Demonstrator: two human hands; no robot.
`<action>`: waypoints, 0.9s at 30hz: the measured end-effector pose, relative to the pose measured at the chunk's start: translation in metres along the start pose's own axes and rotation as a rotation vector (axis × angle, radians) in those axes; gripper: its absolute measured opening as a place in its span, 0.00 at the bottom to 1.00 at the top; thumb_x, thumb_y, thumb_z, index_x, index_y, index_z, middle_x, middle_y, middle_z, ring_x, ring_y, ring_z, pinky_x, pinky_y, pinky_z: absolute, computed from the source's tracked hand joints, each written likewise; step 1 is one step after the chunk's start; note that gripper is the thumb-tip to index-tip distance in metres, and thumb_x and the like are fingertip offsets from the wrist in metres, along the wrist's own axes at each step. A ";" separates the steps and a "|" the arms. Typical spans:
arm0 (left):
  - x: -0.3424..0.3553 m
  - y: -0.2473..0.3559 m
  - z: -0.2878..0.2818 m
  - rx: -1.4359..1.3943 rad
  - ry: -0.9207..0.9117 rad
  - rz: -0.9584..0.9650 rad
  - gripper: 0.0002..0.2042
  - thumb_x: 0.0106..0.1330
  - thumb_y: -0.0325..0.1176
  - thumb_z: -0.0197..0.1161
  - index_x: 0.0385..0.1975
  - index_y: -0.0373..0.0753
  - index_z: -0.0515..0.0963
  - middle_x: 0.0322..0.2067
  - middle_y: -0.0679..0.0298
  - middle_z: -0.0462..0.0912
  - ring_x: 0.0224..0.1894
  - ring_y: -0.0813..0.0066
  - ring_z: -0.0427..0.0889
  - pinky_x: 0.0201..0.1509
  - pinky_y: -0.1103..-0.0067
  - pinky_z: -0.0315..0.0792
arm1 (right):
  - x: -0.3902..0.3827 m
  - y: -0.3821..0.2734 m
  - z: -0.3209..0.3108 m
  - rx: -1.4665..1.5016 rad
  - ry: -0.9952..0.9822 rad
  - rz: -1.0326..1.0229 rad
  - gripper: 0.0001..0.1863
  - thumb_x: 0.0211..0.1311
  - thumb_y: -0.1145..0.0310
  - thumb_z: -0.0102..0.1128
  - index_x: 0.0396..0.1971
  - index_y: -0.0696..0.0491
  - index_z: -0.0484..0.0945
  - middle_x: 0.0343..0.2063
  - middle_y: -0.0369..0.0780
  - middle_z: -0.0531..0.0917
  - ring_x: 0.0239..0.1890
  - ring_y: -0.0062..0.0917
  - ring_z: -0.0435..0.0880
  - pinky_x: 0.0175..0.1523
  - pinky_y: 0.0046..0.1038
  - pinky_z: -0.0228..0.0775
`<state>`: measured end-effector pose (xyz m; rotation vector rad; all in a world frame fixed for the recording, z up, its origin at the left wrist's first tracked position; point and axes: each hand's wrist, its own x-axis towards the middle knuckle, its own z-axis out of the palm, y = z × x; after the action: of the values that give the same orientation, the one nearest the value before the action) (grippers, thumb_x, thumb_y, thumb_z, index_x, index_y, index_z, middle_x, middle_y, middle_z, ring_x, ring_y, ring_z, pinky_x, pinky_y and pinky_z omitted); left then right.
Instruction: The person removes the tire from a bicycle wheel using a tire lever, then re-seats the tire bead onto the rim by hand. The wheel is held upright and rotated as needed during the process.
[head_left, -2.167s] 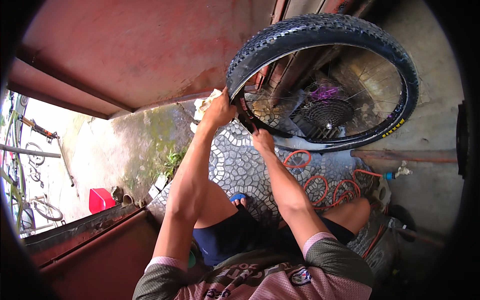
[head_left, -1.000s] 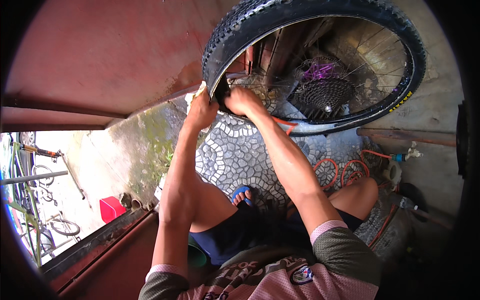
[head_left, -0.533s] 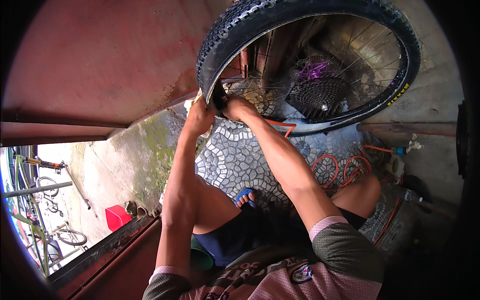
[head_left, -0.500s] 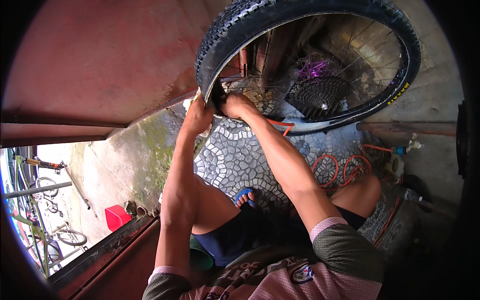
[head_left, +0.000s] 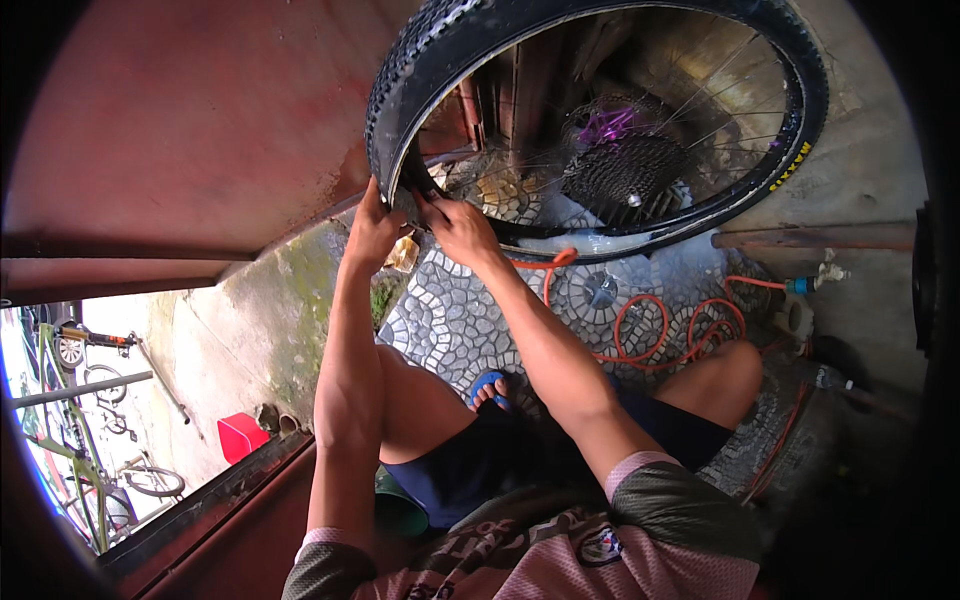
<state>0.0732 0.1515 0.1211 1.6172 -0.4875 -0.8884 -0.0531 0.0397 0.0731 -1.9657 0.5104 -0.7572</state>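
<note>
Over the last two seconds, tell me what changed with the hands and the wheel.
The right hand moved up from lower on the wheel's edge to meet the left hand; both now press side by side on the knobby tyre at the bicycle wheel's near edge. The left hand kept its hold on the tyre throughout. The orange hose stayed coiled on the paving.

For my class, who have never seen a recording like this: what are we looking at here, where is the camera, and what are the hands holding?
The picture comes from a wide fisheye camera on a person's head, looking down, so straight edges bend. No machine is involved, only two bare hands. The person sits low over patterned paving. The left hand and right hand both grip a bicycle wheel at the edge of its knobbly black tyre, close together. Its gear cluster shows in the middle. An orange hose lies coiled on the ground, and parked bicycles stand far left.
</note>
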 end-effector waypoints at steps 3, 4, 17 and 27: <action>-0.007 0.002 -0.019 -0.126 0.018 -0.063 0.32 0.61 0.19 0.54 0.68 0.44 0.67 0.50 0.63 0.83 0.47 0.73 0.85 0.47 0.75 0.83 | -0.002 -0.020 -0.022 -0.055 -0.355 0.260 0.23 0.76 0.55 0.47 0.31 0.56 0.84 0.25 0.52 0.84 0.30 0.49 0.85 0.37 0.46 0.75; -0.008 0.003 -0.026 -0.101 0.005 -0.064 0.30 0.61 0.18 0.53 0.66 0.44 0.69 0.50 0.65 0.83 0.48 0.72 0.85 0.47 0.75 0.84 | -0.001 -0.029 -0.022 0.062 -0.312 0.229 0.23 0.77 0.54 0.48 0.32 0.56 0.84 0.24 0.51 0.84 0.29 0.49 0.84 0.36 0.45 0.73; 0.011 -0.021 0.000 -0.069 0.087 0.108 0.24 0.58 0.18 0.51 0.57 0.35 0.76 0.38 0.66 0.83 0.38 0.78 0.81 0.41 0.80 0.78 | -0.038 0.022 -0.009 0.016 -0.283 0.366 0.24 0.73 0.50 0.50 0.31 0.58 0.81 0.30 0.56 0.84 0.35 0.54 0.83 0.42 0.51 0.73; 0.016 -0.035 0.023 0.629 0.668 0.181 0.16 0.70 0.34 0.55 0.52 0.34 0.75 0.42 0.35 0.83 0.47 0.30 0.80 0.49 0.54 0.73 | -0.063 0.005 -0.023 -0.101 -0.367 0.289 0.18 0.72 0.59 0.54 0.58 0.46 0.76 0.36 0.55 0.87 0.41 0.55 0.85 0.45 0.53 0.76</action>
<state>0.0599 0.1333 0.0824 2.2610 -0.4422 -0.0070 -0.1143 0.0622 0.0588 -2.0063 0.5983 -0.1860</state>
